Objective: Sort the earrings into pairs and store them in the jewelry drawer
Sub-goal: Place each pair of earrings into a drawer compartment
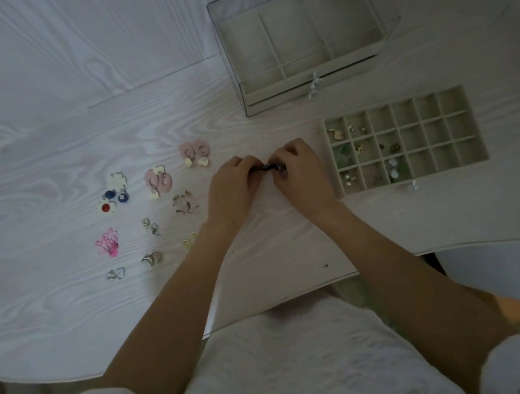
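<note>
left hand [232, 184] and right hand [298, 170] pinching dark earrings [264, 169]

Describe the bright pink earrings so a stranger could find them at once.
Start at the white wood-grain table and look at the loose earrings spread left of the left hand. The bright pink earrings lie at that group's left edge, below the red and blue flower earrings. They alone are vivid magenta squiggles.

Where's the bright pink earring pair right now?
In the head view, the bright pink earrings lie on the table at far left, below the blue and red flower earrings and above the clear heart earrings.
</note>
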A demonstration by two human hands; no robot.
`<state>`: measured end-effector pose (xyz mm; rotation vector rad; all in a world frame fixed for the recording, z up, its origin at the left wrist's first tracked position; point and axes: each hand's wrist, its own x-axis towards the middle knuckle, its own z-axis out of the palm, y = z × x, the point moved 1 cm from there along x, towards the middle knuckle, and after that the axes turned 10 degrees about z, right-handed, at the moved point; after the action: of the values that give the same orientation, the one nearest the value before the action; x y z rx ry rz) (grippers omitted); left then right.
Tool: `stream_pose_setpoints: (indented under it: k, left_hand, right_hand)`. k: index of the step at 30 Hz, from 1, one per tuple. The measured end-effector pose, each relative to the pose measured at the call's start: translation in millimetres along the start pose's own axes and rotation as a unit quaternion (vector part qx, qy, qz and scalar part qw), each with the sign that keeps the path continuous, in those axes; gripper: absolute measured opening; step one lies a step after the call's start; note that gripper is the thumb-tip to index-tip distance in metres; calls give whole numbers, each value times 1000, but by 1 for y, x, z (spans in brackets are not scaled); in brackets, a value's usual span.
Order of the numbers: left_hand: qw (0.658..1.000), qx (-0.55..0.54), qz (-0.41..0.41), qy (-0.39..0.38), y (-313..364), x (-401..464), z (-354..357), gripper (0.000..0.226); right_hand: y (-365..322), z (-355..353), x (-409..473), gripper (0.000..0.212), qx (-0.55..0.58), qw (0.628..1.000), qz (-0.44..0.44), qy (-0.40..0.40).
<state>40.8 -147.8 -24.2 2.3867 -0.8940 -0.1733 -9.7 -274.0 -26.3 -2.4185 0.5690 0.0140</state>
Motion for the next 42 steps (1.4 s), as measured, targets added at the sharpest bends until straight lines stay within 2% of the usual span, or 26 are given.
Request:
stream_pose_setpoints:
  k: [7,12,17,24,33,38,42]
  left_hand:
    - [987,-140,-78,16,18,-1,7,15]
    - [974,-214,-56,47,51,12,9,15]
    - [967,-249,-10,49,97,49,17,18]
    - [976,-215,21,17,134,102,59,18]
    - [990,-136,36,0,137,110,80,21]
    - [985,-170,11,-2,136,113,78,25]
    - [987,-156,25,6,139,112,80,25]
  right_hand:
    - [2,-12,-5,18,137,988,60,26]
    - [16,-51,-14,17,251,961,106,38]
    - [39,-103,-12,20,273,949,124,103]
    - [87,-142,16,28,181,965,154,108]
    - [112,-129,35,16,53,987,116,94]
    - [109,-130,34,30,-7,994,76,77]
    - [108,-130,34,41,-27,994,75,71]
